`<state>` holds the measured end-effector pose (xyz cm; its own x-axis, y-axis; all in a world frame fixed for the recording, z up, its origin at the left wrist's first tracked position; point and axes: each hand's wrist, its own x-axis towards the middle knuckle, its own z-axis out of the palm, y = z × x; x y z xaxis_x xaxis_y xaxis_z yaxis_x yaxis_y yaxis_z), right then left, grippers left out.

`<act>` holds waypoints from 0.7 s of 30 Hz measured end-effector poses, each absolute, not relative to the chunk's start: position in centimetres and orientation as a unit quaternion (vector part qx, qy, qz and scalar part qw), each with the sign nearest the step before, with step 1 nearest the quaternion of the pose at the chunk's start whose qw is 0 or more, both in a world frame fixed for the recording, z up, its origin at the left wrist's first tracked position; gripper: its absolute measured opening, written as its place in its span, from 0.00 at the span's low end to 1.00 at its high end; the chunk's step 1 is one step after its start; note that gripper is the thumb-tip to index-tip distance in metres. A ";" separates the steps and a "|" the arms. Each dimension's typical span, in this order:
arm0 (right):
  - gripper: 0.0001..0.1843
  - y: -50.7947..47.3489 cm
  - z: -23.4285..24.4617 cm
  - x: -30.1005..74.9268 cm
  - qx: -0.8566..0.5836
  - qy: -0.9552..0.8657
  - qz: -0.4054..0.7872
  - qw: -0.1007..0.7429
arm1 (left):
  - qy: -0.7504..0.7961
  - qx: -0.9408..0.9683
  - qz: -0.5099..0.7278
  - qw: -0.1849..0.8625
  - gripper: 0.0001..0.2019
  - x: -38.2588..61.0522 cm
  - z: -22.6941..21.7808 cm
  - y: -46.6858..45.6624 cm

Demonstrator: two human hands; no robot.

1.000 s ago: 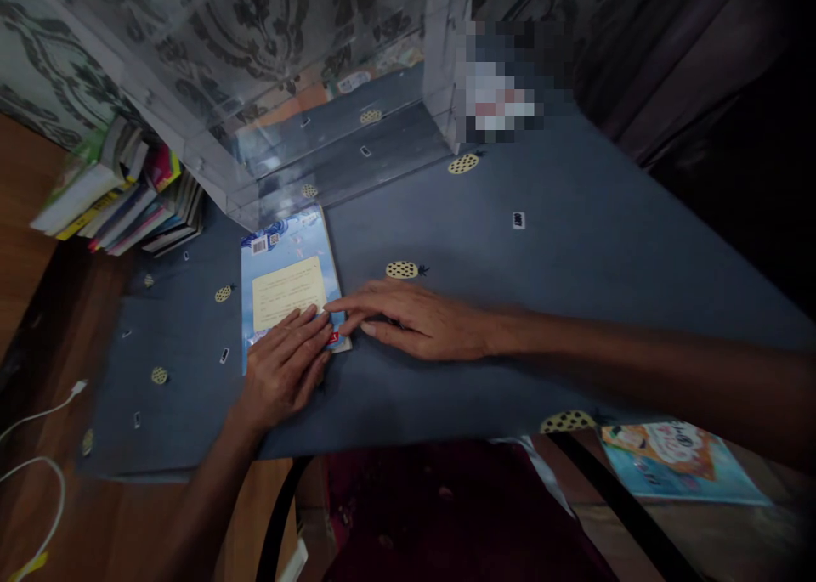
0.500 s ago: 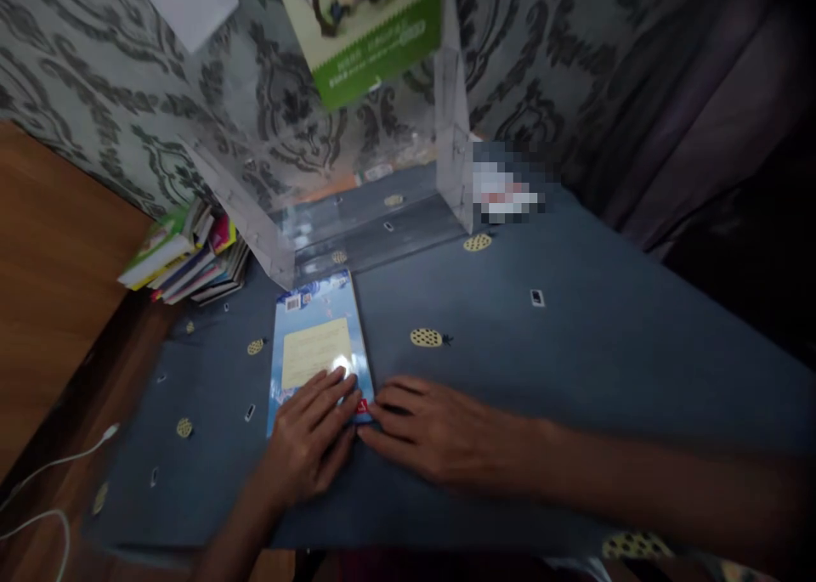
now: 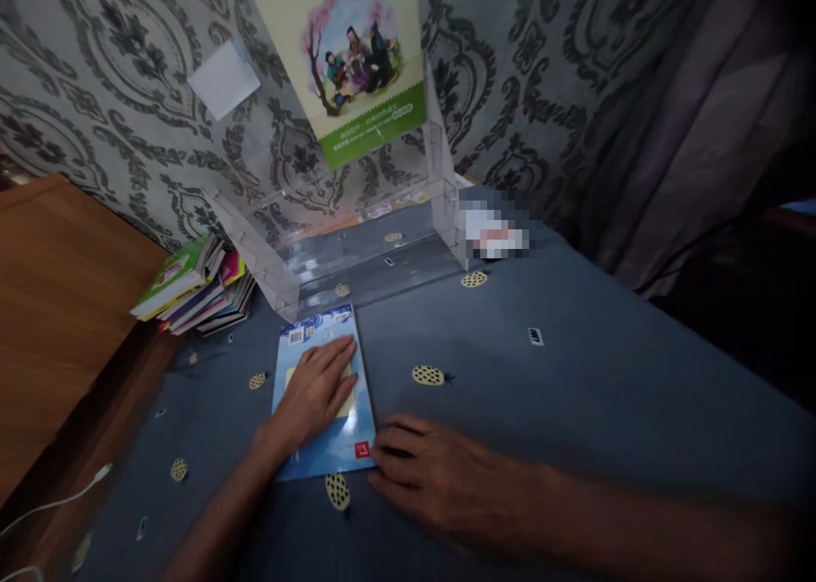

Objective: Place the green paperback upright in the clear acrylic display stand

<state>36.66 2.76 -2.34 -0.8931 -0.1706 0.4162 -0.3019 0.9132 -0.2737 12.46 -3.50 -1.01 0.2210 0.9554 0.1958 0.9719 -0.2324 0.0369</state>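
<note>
A thin blue book [image 3: 319, 336] with a pale yellow panel and a barcode lies flat, back cover up, on the blue-grey cloth [image 3: 574, 395]. My left hand [image 3: 315, 395] rests flat on the middle of its cover, fingers stretched out and spread. My right hand [image 3: 439, 476] lies palm down on the cloth, fingers extended, with its fingertips touching the book's lower right corner. Just beyond the book stands a clear acrylic display rack [image 3: 357, 251], and a green-edged picture book [image 3: 350, 55] leans upright in its upper tier.
A stack of colourful books [image 3: 195, 285] lies at the left of the rack. A wooden surface [image 3: 57, 310] lies further left, with a white cable [image 3: 57, 501] below it. Patterned wallpaper and a dark curtain [image 3: 694, 123] stand behind.
My left hand has slid up from the book's lower edge onto its middle. The right hand's fingertips stay at the lower right corner. The view has tilted up, showing the rack's upper part.
</note>
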 end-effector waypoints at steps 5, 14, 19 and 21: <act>0.14 2.9 -2.4 36.8 0.122 -0.948 0.199 0.215 | -0.644 -0.758 -0.085 0.057 0.21 10.4 -1.3 1.3; 0.14 3.1 -2.7 36.8 0.127 -0.955 0.166 0.212 | -0.635 -0.763 -0.109 0.050 0.21 10.5 -2.1 0.5; 0.13 3.0 -3.3 36.6 0.133 -0.951 0.182 0.214 | -0.618 -0.779 -0.105 0.020 0.23 13.2 -2.1 -3.9; 0.12 3.0 -3.4 36.5 0.133 -0.949 0.182 0.219 | -0.611 -0.785 -0.104 0.008 0.23 14.4 -1.8 -5.9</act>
